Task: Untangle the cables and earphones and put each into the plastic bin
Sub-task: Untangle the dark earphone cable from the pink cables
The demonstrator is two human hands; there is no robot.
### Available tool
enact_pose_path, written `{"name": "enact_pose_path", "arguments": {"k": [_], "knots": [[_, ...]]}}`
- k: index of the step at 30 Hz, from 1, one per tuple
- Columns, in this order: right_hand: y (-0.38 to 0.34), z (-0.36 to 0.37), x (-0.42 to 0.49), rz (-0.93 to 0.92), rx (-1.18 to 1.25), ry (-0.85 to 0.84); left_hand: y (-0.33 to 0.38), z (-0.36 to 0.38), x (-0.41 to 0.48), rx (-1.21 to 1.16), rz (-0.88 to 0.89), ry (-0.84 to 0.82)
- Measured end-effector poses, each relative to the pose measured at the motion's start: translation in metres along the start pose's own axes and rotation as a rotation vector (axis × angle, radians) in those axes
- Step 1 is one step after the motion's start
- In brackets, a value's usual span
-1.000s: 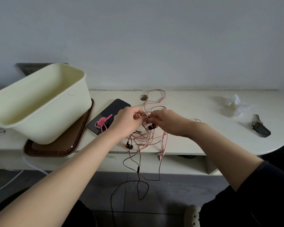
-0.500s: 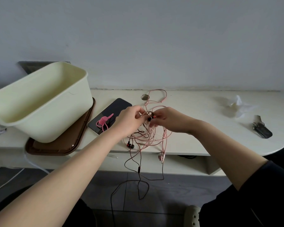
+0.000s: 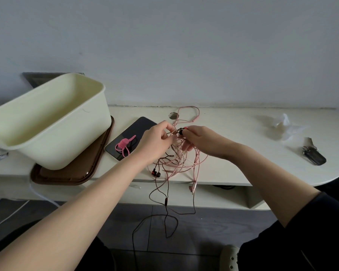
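Head cam: my L hand (image 3: 157,141) has its fingers curled, pinching pink strands of the tangle (image 3: 181,163). My R hand (image 3: 202,140) pinches a black earbud (image 3: 181,131) just beside it, both over the bench (image 3: 233,153) front edge, w/ dark earphone wire (image 3: 165,204) hanging off toward the floor. Plastic bin (image 3: 67,149) sits on a brown tray (image 3: 76,173) at left, apart from the tangle, w/ a phone (image 3: 137,128) between.

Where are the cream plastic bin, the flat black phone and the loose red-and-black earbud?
cream plastic bin (image 3: 70,141): head view, front outer wall.
flat black phone (image 3: 139,127): head view, bare screen.
red-and-black earbud (image 3: 156,174): head view, its body.
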State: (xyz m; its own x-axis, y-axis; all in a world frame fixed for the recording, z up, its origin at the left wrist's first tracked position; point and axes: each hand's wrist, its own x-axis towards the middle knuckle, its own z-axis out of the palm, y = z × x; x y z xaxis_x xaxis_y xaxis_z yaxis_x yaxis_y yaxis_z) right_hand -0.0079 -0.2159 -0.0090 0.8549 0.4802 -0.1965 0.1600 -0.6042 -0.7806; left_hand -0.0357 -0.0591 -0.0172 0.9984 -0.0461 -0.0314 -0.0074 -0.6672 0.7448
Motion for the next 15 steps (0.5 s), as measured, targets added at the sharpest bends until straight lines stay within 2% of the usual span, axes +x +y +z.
{"name": "enact_pose_path", "arguments": {"k": [5, 10, 15], "knots": [[0.0003, -0.0003, 0.0025, 0.054, 0.054, 0.035, -0.0017, 0.0021, 0.0015, 0.044, -0.006, -0.038], [0.0033, 0.0016, 0.0000, -0.027, -0.171, 0.003, -0.0067, 0.0061, 0.0023, 0.029, -0.016, -0.009], [0.0046, 0.0045, 0.0016, -0.019, -0.301, 0.010, -0.0051, 0.0076, 0.0027, -0.010, 0.012, 0.026]]}}
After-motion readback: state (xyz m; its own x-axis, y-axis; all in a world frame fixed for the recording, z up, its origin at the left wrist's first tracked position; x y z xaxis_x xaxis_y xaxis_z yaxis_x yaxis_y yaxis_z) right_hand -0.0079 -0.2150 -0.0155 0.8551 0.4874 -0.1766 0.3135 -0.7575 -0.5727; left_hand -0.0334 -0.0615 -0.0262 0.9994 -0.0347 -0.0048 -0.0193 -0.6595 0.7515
